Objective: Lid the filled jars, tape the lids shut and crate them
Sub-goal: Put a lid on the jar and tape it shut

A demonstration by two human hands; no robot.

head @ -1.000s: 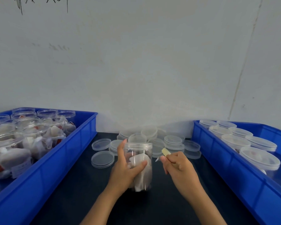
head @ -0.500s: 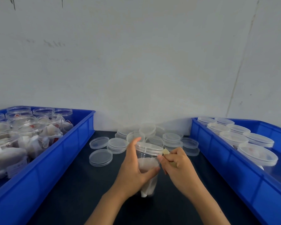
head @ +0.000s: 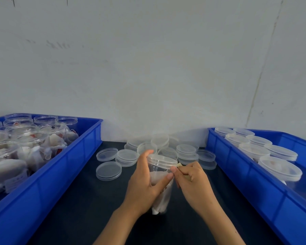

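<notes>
A clear jar (head: 162,188) with pale packets inside stands upright on the dark worktop (head: 78,206), near the middle and close to the person. The left hand (head: 145,184) wraps around its left side, thumb up by the rim and fingers curled across the front. A clear lid (head: 162,159) sits on the jar, tilted a little. The right hand (head: 193,181) is curled just beside the jar's right side, pinching a small yellowish strip (head: 179,164) whose tip touches the lid's edge; whether it is tape cannot be told.

Behind the jar, toward the wall (head: 148,68), lies a loose pile of spare lids (head: 185,152), some stacked, some single, with two lying apart on the left (head: 108,171). They crowd the far part of the worktop between the two crates. The left blue crate (head: 64,167) holds open jars (head: 34,144) filled with packets. The right blue crate (head: 254,188) holds jars with lids on (head: 279,167), in rows running from near to far. Both crates flank the hands closely.
</notes>
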